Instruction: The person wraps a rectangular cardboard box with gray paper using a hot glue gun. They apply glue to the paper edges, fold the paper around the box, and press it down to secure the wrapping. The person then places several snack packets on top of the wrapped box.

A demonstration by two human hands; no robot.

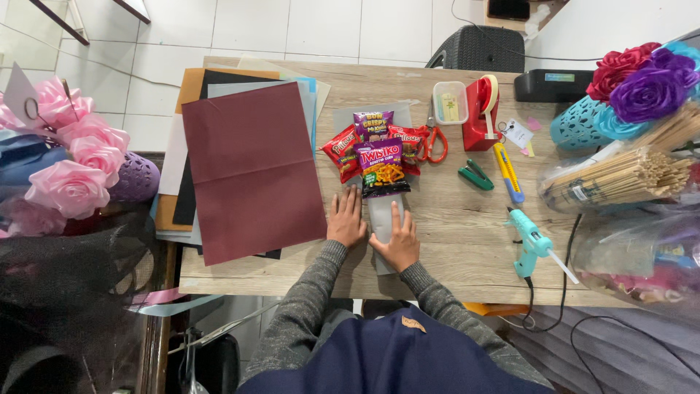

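Observation:
A bunch of several small snack packets [378, 149], red and purple, fans out at the top of a grey paper wrap [380, 211] lying on the wooden table [452, 241]. My left hand [345, 219] lies flat on the table against the wrap's left edge, fingers together and pointing away from me. My right hand [397, 243] presses flat on the lower part of the grey wrap. Neither hand grips anything.
A stack of coloured paper sheets topped by a maroon one [248, 171] lies left. Right of the snacks are red scissors [435, 142], a red tape dispenser [481, 109], a green stapler [475, 175], a yellow cutter [507, 171], a teal glue gun [531, 244], skewers [627, 175], paper roses [642, 80].

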